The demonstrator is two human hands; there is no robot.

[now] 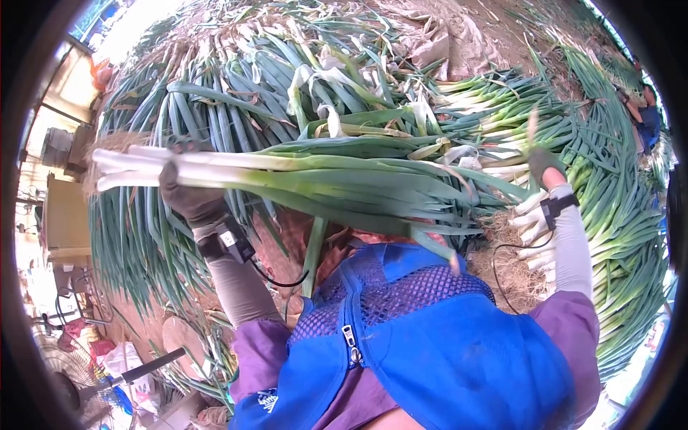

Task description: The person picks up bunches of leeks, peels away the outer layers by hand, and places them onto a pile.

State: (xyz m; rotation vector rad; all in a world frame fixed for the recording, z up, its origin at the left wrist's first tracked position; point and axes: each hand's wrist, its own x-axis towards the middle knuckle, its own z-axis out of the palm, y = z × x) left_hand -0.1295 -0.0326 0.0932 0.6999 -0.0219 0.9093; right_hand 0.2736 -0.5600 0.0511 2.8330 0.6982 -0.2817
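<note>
Gloved in dark grey, my left hand [188, 188] is wrapped round the white stems of a bundle of large green onions [337, 179]. The bundle lies across in front of my chest, roots to the left and green leaves to the right. My right hand [547, 166], also gloved, is at the right beside the onion pile [519, 132]; its fingers look pinched on a thin pale leaf that sticks up. Each wrist carries a black strapped device with a cable.
More onions [236, 107] are heaped at the back left, with others down the right side [623, 236]. A fan [68, 380] stands at the lower left near cardboard boxes [64, 215]. Another person [648, 122] is at the far right. Brown sheeting [459, 43] lies at the back.
</note>
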